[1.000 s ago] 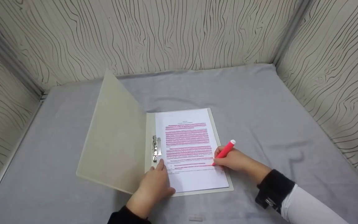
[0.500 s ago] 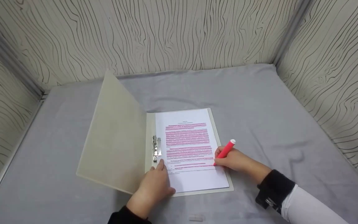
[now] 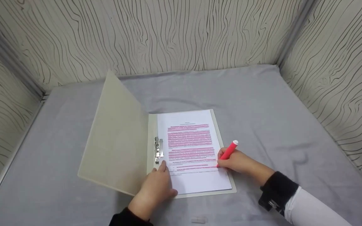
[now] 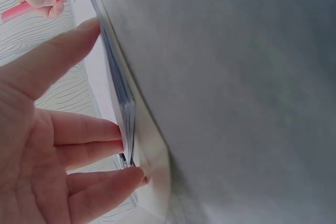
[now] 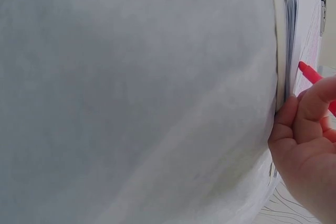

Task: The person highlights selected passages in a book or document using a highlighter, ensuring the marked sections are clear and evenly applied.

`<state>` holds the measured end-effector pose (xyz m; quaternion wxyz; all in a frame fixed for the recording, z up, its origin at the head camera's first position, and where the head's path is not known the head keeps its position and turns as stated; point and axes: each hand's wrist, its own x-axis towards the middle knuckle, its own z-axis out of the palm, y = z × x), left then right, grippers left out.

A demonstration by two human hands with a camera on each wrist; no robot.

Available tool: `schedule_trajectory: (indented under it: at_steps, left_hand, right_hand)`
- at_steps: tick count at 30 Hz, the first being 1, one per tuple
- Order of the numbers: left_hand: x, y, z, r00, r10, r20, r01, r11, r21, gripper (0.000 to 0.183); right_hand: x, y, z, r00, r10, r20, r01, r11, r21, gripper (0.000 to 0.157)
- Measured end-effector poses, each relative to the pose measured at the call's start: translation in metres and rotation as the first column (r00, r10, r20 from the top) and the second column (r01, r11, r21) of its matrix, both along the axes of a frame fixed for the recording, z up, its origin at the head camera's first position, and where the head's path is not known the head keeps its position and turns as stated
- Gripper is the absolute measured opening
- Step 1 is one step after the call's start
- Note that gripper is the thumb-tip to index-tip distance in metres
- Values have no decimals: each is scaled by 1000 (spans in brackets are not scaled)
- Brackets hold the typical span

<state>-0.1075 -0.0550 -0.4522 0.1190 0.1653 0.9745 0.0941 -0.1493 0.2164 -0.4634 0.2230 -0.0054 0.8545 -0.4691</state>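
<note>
A cream folder lies open, its left cover raised at a slant. Inside its right half is a stack of printed paper, with most text lines coloured pink. My right hand pinches a pink highlighter with a white end, its tip at the right end of a lower line. In the right wrist view, the little-finger side of that hand rests by the stack's edge. My left hand rests on the lower left of the page, fingers extended and thumb at the paper's bottom edge.
A metal clip runs along the folder's spine. Near the front edge of the view lies a small translucent cap-like piece. Grey cloth covers the table, with wood-grain patterned panels at the back and sides.
The highlighter tip has crept slightly right along the lower line with my right hand. My left hand and the folder stay nearly still.
</note>
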Motion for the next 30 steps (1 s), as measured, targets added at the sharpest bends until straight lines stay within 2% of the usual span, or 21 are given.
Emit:
schedule_trajectory:
  at_steps: [16, 21, 24, 27, 30]
  left_hand:
    - [0, -1, -1, 1000, -6, 0, 6, 1000, 15, 78]
    - [0, -1, 1, 1000, -14, 3, 14, 1000, 16, 77]
    - [0, 0, 1, 1000, -16, 8, 16, 1000, 11, 77]
    - [-1, 0, 1, 1000, -14, 10, 14, 1000, 6, 77]
    - [0, 0, 1, 1000, -13, 4, 13, 1000, -6, 78]
  right_hand:
    - [0, 1, -2, 1000, 9, -24, -10, 1000, -23, 6]
    - [-2, 4, -1, 1000, 12, 11, -11, 1000, -27, 7]
    - [-5, 8, 3, 1000, -24, 20, 25, 999, -31, 8]
    - [-9, 11, 7, 997, -79, -10, 78, 996, -46, 9]
    - [-8, 7, 8, 996, -86, -28, 84, 995, -59, 10]
